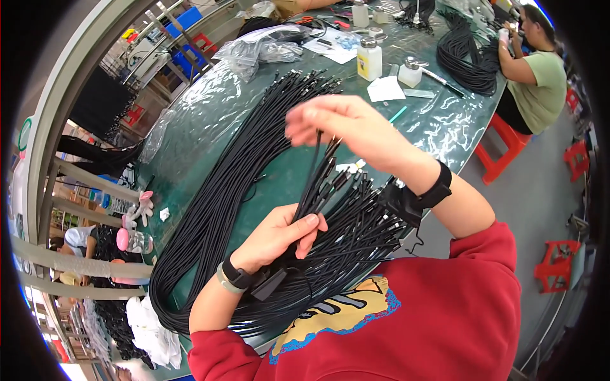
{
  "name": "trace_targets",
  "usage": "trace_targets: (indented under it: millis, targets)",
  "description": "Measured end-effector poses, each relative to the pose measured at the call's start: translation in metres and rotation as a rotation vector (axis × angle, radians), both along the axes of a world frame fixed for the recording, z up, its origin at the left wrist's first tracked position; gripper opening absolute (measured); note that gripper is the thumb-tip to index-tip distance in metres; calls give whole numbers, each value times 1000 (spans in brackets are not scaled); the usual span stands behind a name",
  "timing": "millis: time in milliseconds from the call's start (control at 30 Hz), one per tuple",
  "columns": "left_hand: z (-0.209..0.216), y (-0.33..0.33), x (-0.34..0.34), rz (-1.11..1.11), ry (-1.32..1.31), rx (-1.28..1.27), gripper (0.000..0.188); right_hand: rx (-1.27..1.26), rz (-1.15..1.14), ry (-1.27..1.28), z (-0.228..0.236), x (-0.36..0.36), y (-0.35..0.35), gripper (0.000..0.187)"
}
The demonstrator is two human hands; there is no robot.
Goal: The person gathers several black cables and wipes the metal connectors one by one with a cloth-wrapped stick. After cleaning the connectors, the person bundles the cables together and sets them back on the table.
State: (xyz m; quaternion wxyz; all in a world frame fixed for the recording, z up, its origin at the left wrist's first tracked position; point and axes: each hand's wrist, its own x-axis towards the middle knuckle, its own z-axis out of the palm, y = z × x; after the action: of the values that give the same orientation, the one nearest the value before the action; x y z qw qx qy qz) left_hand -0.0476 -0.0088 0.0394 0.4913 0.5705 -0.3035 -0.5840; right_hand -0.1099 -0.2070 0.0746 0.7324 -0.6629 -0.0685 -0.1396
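Note:
My left hand [279, 235] is closed round a small bunch of black cables [311, 190], thumb on top, with connector ends sticking up past the fingers. Above it my right hand [346, 124] is bent at the fingers, slightly blurred, and one black cable from the bunch runs up into it; the exact grip is partly hidden. A long looped bundle of black cables [222, 171] curves across the green table, its connector ends at the far side. More loose cable ends [368, 216] spread between my forearms and in front of my body.
Behind the bundle are plastic bags [264, 47], a yellow-labelled bottle [368, 60], a small jar [412, 73] and white paper [386, 89]. Another cable coil [467, 57] lies at far right by a seated person [537, 70]. Metal rails [95, 260] flank the table's left.

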Motion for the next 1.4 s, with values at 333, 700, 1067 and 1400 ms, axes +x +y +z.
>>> trace_targets:
  millis: [333,700,1067,1400]
  targets:
    - [24,-20,7,7,-153,-42,19,-14,73,-3,-10,7,18,25]
    - [32,-31,13,-4,-255,0,18,-50,14,5,-9,10,18,26]
    - [9,-24,8,100,238,-97,22,-240,204,181,-3,10,19,46]
    - [2,-21,8,148,296,-162,24,-291,204,120,-13,8,21,47]
